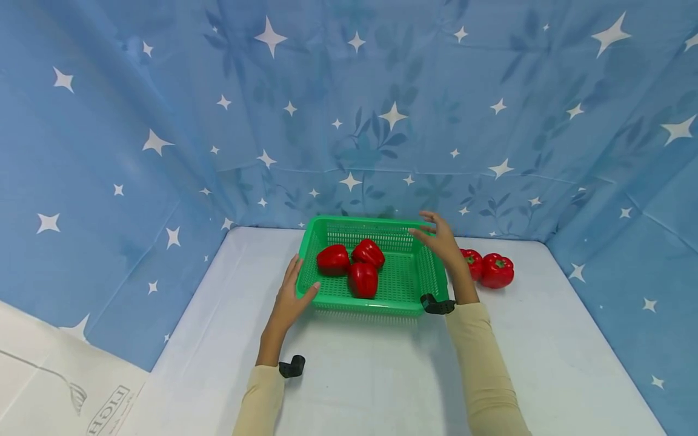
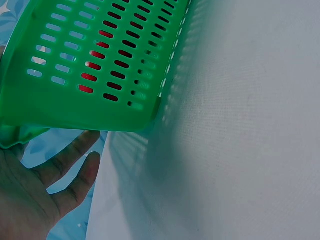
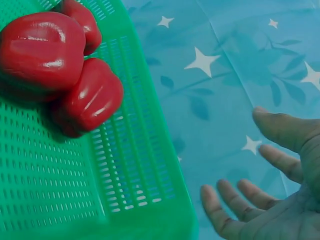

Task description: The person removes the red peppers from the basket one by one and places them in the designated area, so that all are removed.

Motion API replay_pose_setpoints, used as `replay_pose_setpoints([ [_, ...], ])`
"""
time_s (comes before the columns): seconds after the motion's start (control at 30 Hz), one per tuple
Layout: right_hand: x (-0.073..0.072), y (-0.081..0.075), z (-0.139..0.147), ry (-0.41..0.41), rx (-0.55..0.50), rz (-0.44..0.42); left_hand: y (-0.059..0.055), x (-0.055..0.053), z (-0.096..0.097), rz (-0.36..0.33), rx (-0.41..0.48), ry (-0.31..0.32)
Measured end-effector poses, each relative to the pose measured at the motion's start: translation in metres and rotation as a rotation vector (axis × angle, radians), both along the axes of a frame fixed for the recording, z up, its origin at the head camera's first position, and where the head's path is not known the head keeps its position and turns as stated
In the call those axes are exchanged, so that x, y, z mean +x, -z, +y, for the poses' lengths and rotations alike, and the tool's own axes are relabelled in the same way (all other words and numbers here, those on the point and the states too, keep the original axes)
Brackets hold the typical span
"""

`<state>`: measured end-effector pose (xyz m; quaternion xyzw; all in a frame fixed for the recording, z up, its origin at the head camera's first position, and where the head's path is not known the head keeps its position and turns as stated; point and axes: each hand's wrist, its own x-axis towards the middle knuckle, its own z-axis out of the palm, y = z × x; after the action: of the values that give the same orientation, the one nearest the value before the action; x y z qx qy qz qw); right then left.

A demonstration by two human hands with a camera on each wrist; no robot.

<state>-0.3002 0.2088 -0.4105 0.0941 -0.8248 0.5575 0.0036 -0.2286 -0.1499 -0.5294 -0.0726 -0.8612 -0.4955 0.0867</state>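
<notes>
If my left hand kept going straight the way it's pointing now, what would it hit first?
Most likely the left side of the green basket. The fingertips of the left hand are right beside it, though depth is unclear, so they might pass just over the rim.

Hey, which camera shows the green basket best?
The head view: it shows the basket nearly whole, from above, with three red peppers inside. The left wrist view catches only part of its slotted outside; the right wrist view, part of its inside, cut off by the frame.
</notes>
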Motion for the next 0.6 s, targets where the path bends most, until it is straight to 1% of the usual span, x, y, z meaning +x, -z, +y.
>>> replay_pose_setpoints([
  [0.13,-0.018,0.017,-0.002,-0.068,0.013,-0.094,-0.001,0.001,-0.001,-0.005,-0.002,-0.001],
  [0.27,-0.028,0.024,-0.010,-0.112,0.046,-0.185,0.000,0.001,-0.001,0.000,-0.002,-0.005],
  [0.4,-0.035,0.030,-0.018,-0.129,0.041,-0.285,0.001,0.000,-0.001,0.000,-0.001,-0.006],
  [0.6,-0.044,0.042,-0.026,-0.140,-0.020,-0.431,0.001,-0.001,0.000,-0.009,0.001,-0.004],
])
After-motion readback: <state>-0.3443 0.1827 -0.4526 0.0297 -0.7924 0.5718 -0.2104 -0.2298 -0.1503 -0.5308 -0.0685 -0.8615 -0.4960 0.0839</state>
